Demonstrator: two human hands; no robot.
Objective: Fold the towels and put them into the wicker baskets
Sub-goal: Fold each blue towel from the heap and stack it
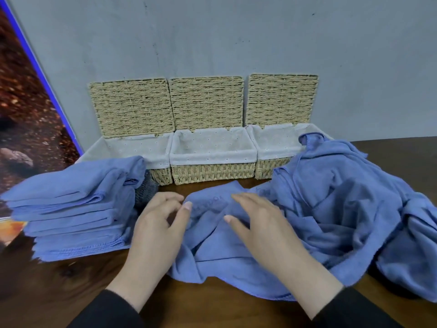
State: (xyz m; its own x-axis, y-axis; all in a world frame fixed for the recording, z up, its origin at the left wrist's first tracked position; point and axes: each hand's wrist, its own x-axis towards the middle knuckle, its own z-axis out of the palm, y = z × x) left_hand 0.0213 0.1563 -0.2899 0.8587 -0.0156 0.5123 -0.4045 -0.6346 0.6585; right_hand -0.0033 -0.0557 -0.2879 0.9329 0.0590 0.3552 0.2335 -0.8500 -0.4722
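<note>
wicker baskets (214, 172): 3, lids up; both hands, left (158, 235) and right (267, 233), loose-fingered over 1 crumpled towel (212, 252).

Towels (343, 197) are all one mid blue, the folded stack (75, 204) too. Baskets (214, 172) are pale straw weave with light grey liners (212, 147) that look dotted, hard to say. Bench (71, 280) is dark brown wood, wall (236, 39) grey, sleeves (111, 311) black.

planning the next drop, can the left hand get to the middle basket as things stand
Probably yes: the middle basket stands open with its lid up against the wall, nothing lies between it and the left hand, which holds nothing.
</note>
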